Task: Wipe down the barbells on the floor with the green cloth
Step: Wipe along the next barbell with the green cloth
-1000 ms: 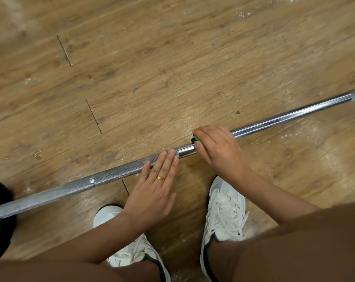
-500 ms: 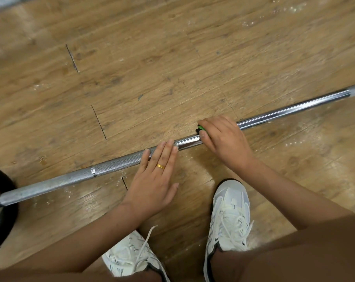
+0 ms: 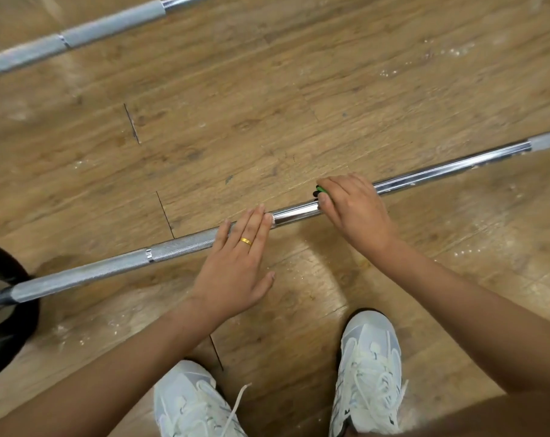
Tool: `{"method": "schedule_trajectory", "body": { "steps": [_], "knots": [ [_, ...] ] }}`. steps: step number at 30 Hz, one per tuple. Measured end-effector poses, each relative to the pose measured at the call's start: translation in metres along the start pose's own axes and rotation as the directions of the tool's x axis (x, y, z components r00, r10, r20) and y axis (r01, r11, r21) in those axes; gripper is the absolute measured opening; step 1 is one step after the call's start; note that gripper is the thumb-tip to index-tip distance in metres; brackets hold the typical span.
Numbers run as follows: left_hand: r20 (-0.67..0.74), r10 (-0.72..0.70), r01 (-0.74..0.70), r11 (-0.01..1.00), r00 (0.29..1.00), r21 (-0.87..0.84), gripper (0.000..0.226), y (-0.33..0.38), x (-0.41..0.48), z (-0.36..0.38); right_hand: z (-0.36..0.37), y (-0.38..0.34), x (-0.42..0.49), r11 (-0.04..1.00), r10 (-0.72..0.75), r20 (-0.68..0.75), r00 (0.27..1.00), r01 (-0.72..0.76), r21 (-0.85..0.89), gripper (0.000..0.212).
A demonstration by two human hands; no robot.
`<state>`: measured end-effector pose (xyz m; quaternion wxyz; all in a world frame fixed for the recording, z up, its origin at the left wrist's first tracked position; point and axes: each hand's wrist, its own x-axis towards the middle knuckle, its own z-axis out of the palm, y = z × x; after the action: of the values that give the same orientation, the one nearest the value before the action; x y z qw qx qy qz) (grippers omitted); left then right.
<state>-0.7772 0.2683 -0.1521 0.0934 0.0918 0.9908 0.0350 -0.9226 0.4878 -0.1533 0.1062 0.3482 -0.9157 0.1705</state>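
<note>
The wooden floor (image 3: pixel 299 89) carries a bar (image 3: pixel 179 247) running from lower left to upper right. A second bar (image 3: pixel 78 33) lies well apart at upper left. A black plate (image 3: pixel 12 342) sits at the bar's left end. Two white shoes (image 3: pixel 368 373) stand below. The left hand (image 3: pixel 239 266), fingers straight and pressed together, rests on the knurling. The right hand (image 3: pixel 352 212) curls over the smooth section, gripping the mostly hidden cloth (image 3: pixel 321 189). The left hand wears a ring (image 3: pixel 246 241).
</note>
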Motion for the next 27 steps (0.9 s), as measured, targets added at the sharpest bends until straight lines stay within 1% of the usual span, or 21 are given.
{"method": "schedule_trajectory", "body": {
  "steps": [1,3,5,8,11,14,16,21,27],
  "knots": [
    [0.003,0.001,-0.001,1.0,1.0,-0.009,0.097,-0.004,0.004,-0.002,0.001,0.0,0.004,1.0,0.026,0.001,1.0,-0.026,0.001,0.026],
    [0.013,0.002,-0.002,1.0,1.0,-0.025,0.098,-0.011,0.013,-0.005,0.003,-0.004,0.014,1.0,0.022,-0.011,1.0,-0.022,0.006,0.025],
    [0.024,-0.006,0.007,0.999,1.0,-0.041,0.1,-0.018,0.022,-0.007,0.007,-0.009,0.025,0.999,-0.036,0.004,0.999,0.036,0.003,0.025],
    [0.029,-0.012,0.013,0.998,1.0,-0.063,0.101,-0.028,0.035,-0.012,0.01,-0.008,0.044,0.995,-0.1,0.085,0.991,0.099,0.009,0.029],
    [0.023,-0.01,0.011,0.998,1.0,-0.06,0.101,-0.038,0.048,-0.017,0.015,0.001,0.059,0.999,-0.034,0.153,0.988,0.036,-0.008,0.034],
    [0.027,-0.003,0.004,0.998,1.0,-0.056,0.103,-0.051,0.06,-0.02,0.022,0.007,0.068,0.997,0.067,0.131,0.989,-0.07,0.016,0.033],
    [0.03,-0.004,0.006,0.999,1.0,-0.042,0.105,-0.058,0.068,-0.022,0.027,0.004,0.074,0.994,0.095,0.105,0.99,-0.1,0.042,0.031],
    [0.017,-0.027,0.028,0.999,0.999,-0.035,0.103,-0.07,0.086,-0.024,0.037,0.001,0.094,0.998,0.039,0.148,0.988,-0.046,0.046,0.033],
    [0.007,-0.059,0.059,0.995,0.998,-0.074,0.102,-0.08,0.1,-0.026,0.041,0.007,0.116,0.998,0.039,0.177,0.983,-0.046,0.04,0.032]
  ]
}}
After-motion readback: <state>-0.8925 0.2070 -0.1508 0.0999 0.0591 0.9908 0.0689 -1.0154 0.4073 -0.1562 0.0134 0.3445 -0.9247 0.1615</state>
